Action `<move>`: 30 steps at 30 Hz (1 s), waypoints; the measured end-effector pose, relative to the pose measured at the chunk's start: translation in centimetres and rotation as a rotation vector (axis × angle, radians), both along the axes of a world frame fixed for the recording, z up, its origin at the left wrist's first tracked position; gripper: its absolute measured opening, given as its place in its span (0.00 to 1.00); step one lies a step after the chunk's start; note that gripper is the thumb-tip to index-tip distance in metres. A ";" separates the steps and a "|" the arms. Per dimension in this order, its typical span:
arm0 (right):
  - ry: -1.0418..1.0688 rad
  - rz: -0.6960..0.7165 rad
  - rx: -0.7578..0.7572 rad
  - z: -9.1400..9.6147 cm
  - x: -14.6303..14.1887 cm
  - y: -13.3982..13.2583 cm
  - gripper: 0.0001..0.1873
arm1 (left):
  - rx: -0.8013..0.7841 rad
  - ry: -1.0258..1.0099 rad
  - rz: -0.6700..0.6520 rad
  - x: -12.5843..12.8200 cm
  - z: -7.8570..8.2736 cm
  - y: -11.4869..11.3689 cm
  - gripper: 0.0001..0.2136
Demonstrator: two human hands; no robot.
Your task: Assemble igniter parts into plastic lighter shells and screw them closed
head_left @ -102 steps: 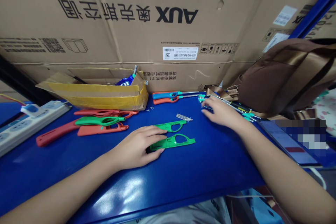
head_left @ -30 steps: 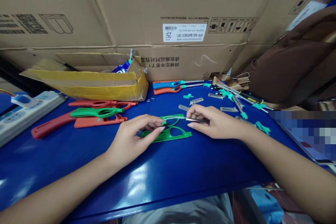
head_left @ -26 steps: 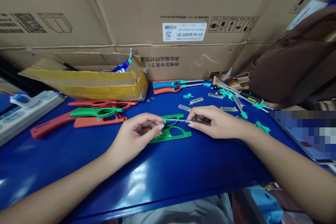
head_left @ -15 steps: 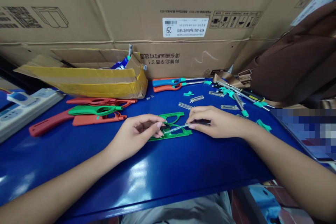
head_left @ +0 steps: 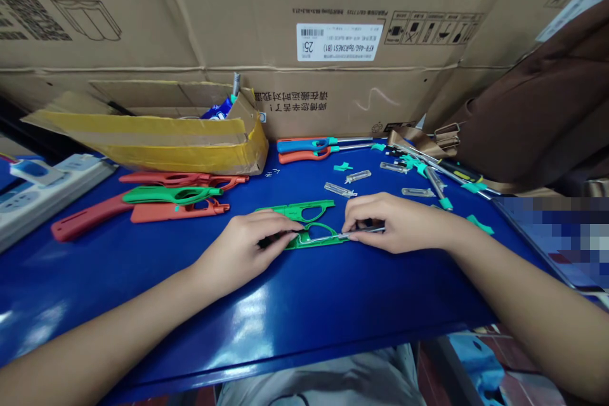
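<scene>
Two green lighter casing halves lie on the blue table in front of me. The far half [head_left: 291, 210] shows its trigger loop; the near half [head_left: 328, 243] is partly covered by my fingers. My left hand [head_left: 254, 242] is closed in a pinch over the near half, on a small black part [head_left: 301, 230] mostly hidden by the fingertips. A thin pale wire runs from there to the right along the casing. My right hand [head_left: 392, 222] is closed around a slim metal tube [head_left: 373, 229], whose left end rests at the tip of the near half.
Red and green lighter casings [head_left: 176, 195] lie left, before a yellow-taped box [head_left: 190, 149] and a power strip [head_left: 71, 181]. Blue and orange lighters [head_left: 304, 146] sit behind. Clear fuel tanks [head_left: 358, 176], teal pieces and metal tubes are scattered right, near a brown bag [head_left: 533, 101].
My right hand has lowered the metal tube towards the near casing half. My left fingers have turned palm-down and moved over the same half, uncovering more of the far half.
</scene>
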State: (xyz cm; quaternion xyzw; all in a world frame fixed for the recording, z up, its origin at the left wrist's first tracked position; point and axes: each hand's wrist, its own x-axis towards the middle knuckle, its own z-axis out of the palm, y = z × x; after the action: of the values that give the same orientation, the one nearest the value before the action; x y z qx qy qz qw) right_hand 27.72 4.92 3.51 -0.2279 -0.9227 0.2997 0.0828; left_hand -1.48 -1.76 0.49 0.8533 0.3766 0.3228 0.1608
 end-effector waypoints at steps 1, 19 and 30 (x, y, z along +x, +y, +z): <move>-0.005 -0.003 0.011 -0.1 0.0 0.1 0.06 | 0.007 0.002 -0.008 0.0 -0.1 0.0 0.09; -0.145 -0.077 0.309 0.3 -0.1 -0.6 0.05 | 0.034 -0.009 -0.003 0.0 -0.1 0.1 0.07; -0.029 -0.097 0.240 -0.7 -1.3 -1.4 0.08 | 0.095 0.167 -0.180 0.3 0.8 -0.9 0.14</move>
State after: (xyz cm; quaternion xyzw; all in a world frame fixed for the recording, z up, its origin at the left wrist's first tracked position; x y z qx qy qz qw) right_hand 26.44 3.54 2.78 -0.2649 -0.9410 0.1793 0.1104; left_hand -1.16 -2.68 1.28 0.9142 0.2949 0.2524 0.1168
